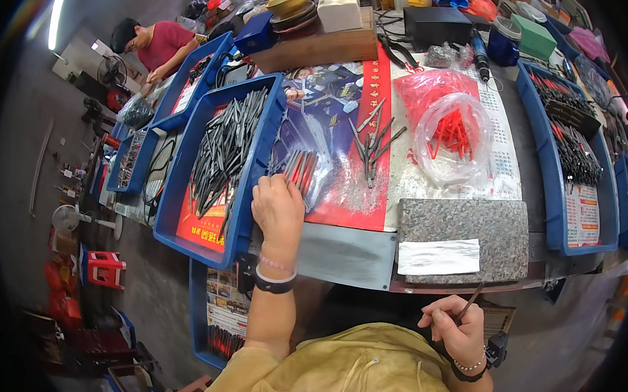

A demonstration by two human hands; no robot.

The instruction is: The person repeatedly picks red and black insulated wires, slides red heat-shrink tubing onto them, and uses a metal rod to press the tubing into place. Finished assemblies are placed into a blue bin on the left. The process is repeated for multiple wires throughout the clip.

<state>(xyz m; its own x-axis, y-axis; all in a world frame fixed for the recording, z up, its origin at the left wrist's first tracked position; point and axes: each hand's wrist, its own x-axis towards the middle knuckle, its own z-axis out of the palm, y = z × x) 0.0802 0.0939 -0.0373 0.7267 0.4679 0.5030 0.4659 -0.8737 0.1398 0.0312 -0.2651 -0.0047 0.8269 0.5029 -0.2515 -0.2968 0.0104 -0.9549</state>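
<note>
My left hand (278,207) is at the right rim of a blue tray (167,221), fingers curled in beside a row of thin dark-and-red pieces (302,169). The fingertips are hidden, so what they grip does not show. Many slim dark metal pieces (231,140), like tweezer blades, fill that tray. My right hand (455,325), near the table's front edge, pinches a thin dark metal strip (471,299) pointing up. Just beyond it, a white paper strip (439,257) lies on a speckled stone slab (460,220). A few loose dark pieces (372,151) lie farther back on the red sheet.
An open plastic bag of red pieces (453,135) stands behind the slab. A blue tray (596,240) of dark tools is at the right. Pliers (399,54), a screwdriver-like tool (480,57) and a wooden box (320,43) lie at the back. A person (159,49) works far left.
</note>
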